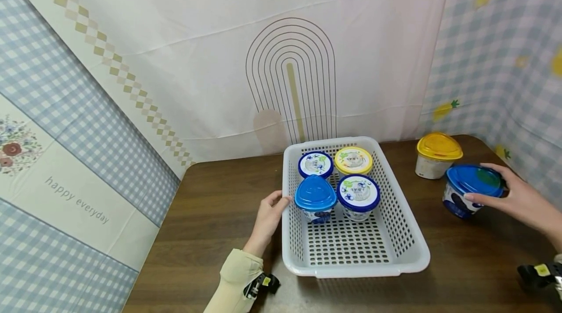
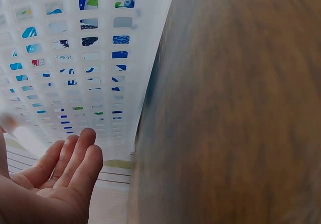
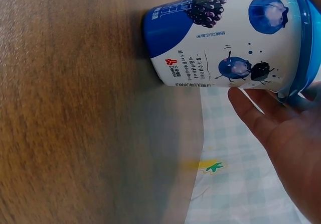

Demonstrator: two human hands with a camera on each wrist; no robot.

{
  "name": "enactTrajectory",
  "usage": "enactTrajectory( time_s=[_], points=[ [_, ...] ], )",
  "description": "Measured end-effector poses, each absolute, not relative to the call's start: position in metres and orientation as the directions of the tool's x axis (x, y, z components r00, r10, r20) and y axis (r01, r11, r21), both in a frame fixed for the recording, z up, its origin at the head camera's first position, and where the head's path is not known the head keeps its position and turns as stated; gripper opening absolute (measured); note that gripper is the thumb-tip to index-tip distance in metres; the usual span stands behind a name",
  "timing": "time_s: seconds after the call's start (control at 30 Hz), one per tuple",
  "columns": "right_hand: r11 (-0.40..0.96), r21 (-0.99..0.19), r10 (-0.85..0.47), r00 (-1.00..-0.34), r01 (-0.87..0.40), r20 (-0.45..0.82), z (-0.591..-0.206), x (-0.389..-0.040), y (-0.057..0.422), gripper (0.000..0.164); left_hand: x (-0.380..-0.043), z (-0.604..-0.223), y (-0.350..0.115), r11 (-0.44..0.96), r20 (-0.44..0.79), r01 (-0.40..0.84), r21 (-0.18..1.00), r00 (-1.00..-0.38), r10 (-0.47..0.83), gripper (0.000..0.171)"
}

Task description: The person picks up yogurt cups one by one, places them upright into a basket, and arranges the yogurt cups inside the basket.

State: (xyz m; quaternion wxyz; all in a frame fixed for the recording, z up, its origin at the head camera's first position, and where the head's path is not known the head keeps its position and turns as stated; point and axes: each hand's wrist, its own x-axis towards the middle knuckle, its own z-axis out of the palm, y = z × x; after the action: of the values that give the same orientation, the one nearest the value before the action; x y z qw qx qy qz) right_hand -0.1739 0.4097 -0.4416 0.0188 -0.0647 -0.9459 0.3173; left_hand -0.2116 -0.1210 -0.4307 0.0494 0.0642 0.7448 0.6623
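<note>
My right hand [image 1: 511, 196] grips a blue-lidded yogurt tub [image 1: 461, 198] by its lid, thumb on the near side. Blueberries and a blackberry are printed on this tub [image 3: 225, 43] in the right wrist view, where its base is close to the tabletop. With my left hand [image 1: 268, 215] I hold the left rim of a white perforated basket [image 1: 408, 225], thumb at the rim and fingers outside the wall. Inside stand a tub with a raised blue lid [image 1: 315, 193], a yellow-rimmed tub [image 1: 353, 159] and two dark-blue-rimmed tubs, one [image 1: 358, 193] at front right.
A yellow-lidded tub [image 1: 436, 154] stands on the brown table [image 1: 219, 205] just behind the tub in my right hand. Patterned cloth [image 1: 373, 59] hangs along the table's back edge and both sides. The basket's near half has bare floor.
</note>
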Motion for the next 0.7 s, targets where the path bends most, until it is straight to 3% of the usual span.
enactTrajectory(
  time_s=[0.7],
  points=[
    [0.768, -0.637, 0.119, -0.993, 0.073, 0.029, -0.427, -0.176, 0.408, 0.103, -0.213, -0.431, -0.121, 0.119, 0.02, 0.039, 0.992, -0.988, 0.152, 0.032]
  ],
)
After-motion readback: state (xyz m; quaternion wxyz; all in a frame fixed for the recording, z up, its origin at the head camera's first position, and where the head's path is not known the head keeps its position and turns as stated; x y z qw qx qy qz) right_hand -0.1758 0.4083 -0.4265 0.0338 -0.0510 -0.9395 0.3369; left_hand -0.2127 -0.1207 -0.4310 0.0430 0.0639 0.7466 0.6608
